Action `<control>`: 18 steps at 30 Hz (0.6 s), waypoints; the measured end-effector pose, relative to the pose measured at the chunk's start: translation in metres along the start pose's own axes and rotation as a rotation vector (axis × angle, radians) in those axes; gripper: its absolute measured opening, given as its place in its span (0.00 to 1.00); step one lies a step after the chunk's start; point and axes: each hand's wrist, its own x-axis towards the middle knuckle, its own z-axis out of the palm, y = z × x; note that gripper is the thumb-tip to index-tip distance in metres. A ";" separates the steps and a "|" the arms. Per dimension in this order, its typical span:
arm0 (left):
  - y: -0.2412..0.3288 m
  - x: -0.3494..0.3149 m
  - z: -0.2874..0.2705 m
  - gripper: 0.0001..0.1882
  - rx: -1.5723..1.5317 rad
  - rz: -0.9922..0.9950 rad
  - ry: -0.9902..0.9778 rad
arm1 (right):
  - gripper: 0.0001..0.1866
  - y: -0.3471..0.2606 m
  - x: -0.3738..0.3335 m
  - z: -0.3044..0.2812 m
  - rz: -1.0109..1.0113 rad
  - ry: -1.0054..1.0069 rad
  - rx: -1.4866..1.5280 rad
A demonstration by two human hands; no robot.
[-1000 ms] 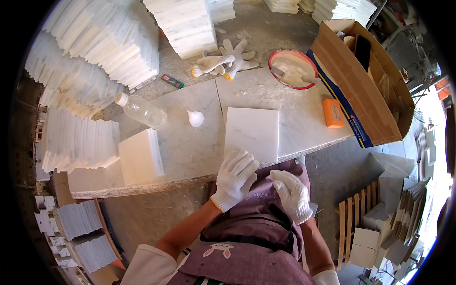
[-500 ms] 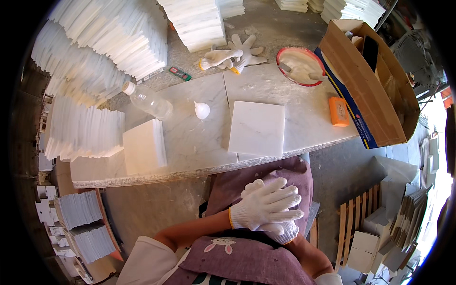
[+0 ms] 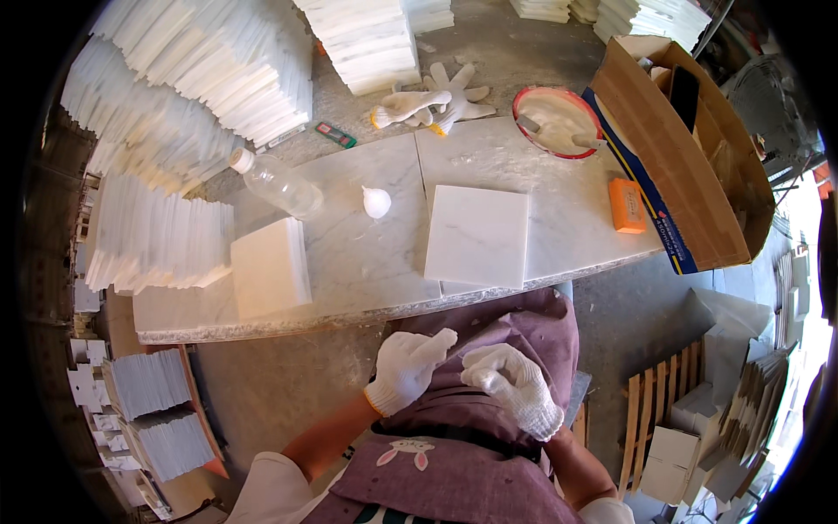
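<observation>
Both my hands wear white knit gloves and hover over my lap, in front of the workbench [image 3: 367,307]. My left hand [image 3: 407,370] has curled fingers, with one fingertip pointing right; I see nothing in it. Just apart from it, my right hand [image 3: 517,389] has its fingers bent in toward the thumb, also with nothing visible in them. A square white marble tile [image 3: 477,236] lies on the bench beyond them. Left of that tile are a small white bulb-shaped item [image 3: 376,203], a clear plastic bottle [image 3: 284,186] on its side and a short stack of tiles [image 3: 269,269].
Tall tile stacks [image 3: 209,70] rise at the back left. Spare gloves [image 3: 441,100], a green utility knife [image 3: 336,134] and a red-rimmed bowl of pale paste [image 3: 559,122] lie farther back. An orange block [image 3: 627,206] sits beside a cardboard box [image 3: 681,157]. A wooden pallet [image 3: 659,393] stands lower right.
My hands were crossed, the left laid over the right with its fingers stretched. Now they have drawn apart, left hand leftward, and the fingers of both are curled.
</observation>
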 end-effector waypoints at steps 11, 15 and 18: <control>0.009 -0.016 0.026 0.10 -0.085 -0.153 -0.196 | 0.19 -0.121 0.069 -0.109 -0.275 0.613 -1.025; 0.000 0.000 0.020 0.21 0.049 -0.156 -0.233 | 0.21 -0.143 0.115 -0.161 -0.488 0.790 -1.396; -0.007 0.000 0.023 0.26 0.031 -0.069 -0.139 | 0.23 -0.153 0.146 -0.180 -0.355 0.850 -1.551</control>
